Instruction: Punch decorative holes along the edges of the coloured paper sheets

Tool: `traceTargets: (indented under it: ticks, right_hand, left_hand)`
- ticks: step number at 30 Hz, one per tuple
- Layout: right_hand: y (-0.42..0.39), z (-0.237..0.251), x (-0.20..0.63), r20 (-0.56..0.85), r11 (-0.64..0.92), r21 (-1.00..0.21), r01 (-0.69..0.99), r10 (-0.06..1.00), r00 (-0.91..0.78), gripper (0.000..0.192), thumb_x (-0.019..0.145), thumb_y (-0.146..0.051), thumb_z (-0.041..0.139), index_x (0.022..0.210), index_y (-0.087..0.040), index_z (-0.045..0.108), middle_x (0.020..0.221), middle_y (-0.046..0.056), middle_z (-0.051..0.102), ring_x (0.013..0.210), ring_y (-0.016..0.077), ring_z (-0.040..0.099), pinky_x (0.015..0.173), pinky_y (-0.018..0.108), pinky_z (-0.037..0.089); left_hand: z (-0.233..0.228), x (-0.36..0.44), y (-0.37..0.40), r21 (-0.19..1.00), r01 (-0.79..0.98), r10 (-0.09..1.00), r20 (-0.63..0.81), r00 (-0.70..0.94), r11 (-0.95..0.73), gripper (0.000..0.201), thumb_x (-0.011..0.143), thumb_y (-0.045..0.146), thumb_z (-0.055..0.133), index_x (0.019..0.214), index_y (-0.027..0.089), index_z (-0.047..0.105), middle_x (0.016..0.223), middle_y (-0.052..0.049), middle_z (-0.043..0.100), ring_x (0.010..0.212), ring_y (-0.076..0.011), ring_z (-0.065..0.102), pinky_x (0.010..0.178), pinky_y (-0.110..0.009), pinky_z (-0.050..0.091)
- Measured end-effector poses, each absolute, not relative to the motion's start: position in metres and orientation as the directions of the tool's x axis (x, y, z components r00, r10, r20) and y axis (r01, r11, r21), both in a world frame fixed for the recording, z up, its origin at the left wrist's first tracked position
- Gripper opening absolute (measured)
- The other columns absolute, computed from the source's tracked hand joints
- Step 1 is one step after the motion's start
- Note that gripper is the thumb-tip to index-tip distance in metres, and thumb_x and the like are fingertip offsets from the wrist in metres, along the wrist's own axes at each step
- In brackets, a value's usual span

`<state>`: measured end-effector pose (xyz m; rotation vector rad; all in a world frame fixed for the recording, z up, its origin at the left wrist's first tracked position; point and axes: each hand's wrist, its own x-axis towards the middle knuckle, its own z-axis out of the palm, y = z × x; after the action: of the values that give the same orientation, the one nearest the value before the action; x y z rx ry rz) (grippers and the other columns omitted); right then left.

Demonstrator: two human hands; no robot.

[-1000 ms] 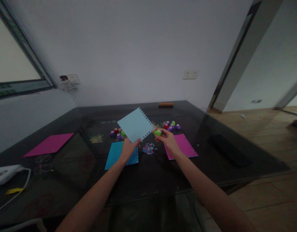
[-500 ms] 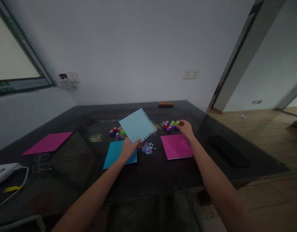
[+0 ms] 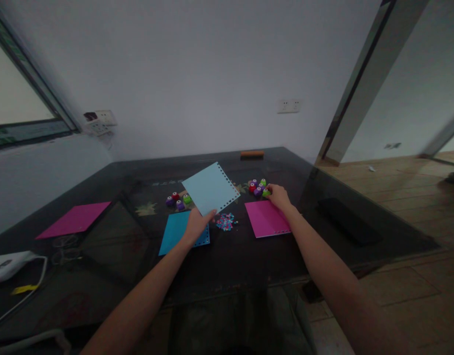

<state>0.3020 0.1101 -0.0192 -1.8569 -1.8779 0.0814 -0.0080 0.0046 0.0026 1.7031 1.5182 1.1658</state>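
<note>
My left hand [image 3: 198,224] pinches the lower corner of a pale blue paper sheet [image 3: 211,188], which is tilted above the table with small holes along its right edge. Under that hand lies a brighter blue sheet [image 3: 175,230], also with a punched edge. The fingers of my right hand [image 3: 278,196] close on a small green craft punch [image 3: 266,193]. It sits at the near side of a cluster of red, purple and green punches [image 3: 258,190]. Just below is a magenta sheet [image 3: 266,219], holes along its near edge. Paper confetti [image 3: 227,222] is heaped between my hands.
More small punches [image 3: 179,204] stand at left, partly behind the pale sheet. Another magenta sheet [image 3: 75,219], a white device with a cable [image 3: 12,264] and a yellow piece [image 3: 24,289] lie further left. A brown roll [image 3: 252,154] is at the back, a black case [image 3: 347,221] at right.
My right hand has brought the green punch slightly left and nearer, beside the cluster. My left hand keeps the pale blue sheet almost still. The view has shifted a little.
</note>
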Motion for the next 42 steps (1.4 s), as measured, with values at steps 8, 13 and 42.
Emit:
traceTargets:
  ticks: [8, 13, 42]
  right_hand:
    - [0.112, -0.02, 0.306, 0.299, 0.041, -0.351, 0.935, 0.952, 0.07, 0.036, 0.075, -0.009, 0.057, 0.109, -0.018, 0.066, 0.105, 0.014, 0.058, 0.09, 0.0226, 0.058, 0.079, 0.031, 0.042]
    - [0.109, -0.016, 0.305, 0.31, 0.014, -0.362, 0.932, 0.945, 0.106, 0.04, 0.077, -0.005, 0.048, 0.109, -0.021, 0.066, 0.103, 0.011, 0.06, 0.089, 0.0214, 0.058, 0.076, 0.03, 0.041]
    - [0.074, -0.002, 0.234, 0.142, 0.135, -0.99, -0.049, 0.963, -0.228, 0.027, 0.059, -0.032, 0.077, 0.077, -0.015, 0.066, 0.074, 0.005, 0.068, 0.068, 0.0163, 0.062, 0.073, 0.035, 0.051]
  left_hand:
    - [0.003, -0.008, 0.004, 0.876, 0.447, 0.979, 0.206, -0.005, -0.182, 0.024, 0.071, 0.039, 0.058, 0.066, 0.016, 0.065, 0.062, -0.007, 0.069, 0.058, -0.0212, 0.062, 0.06, -0.029, 0.048]
    - [0.007, -0.007, 0.001, 0.871, 0.457, 0.979, 0.203, 0.003, -0.182, 0.024, 0.071, 0.038, 0.058, 0.068, 0.015, 0.066, 0.06, -0.007, 0.068, 0.059, -0.0206, 0.062, 0.059, -0.028, 0.047]
    - [0.009, -0.006, 0.004, 0.934, 0.321, 0.986, 0.165, 0.0, -0.157, 0.026, 0.074, 0.039, 0.056, 0.08, 0.015, 0.066, 0.07, -0.003, 0.068, 0.061, -0.017, 0.059, 0.05, -0.024, 0.042]
